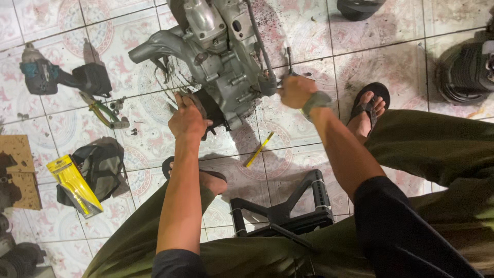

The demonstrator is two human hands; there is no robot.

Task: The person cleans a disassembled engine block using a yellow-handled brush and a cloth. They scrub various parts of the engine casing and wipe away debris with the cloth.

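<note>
Olive trousers [442,149] and dark sleeves filled the lower frame above a black stool [288,211]. At far left, a flat yellow rectangular packet [74,185] lay on a dark bag [100,167] beside brown cardboard [18,159]. On the patterned tile floor [309,31] stood the grey metal engine [221,56], greasy, its curved pipe pointing left. Left hand [188,121] was closed against the engine's dark lower edge. Right hand [297,91] was closed around a thin tool at its right side. A teal power drill [56,77] lay well apart.
</note>
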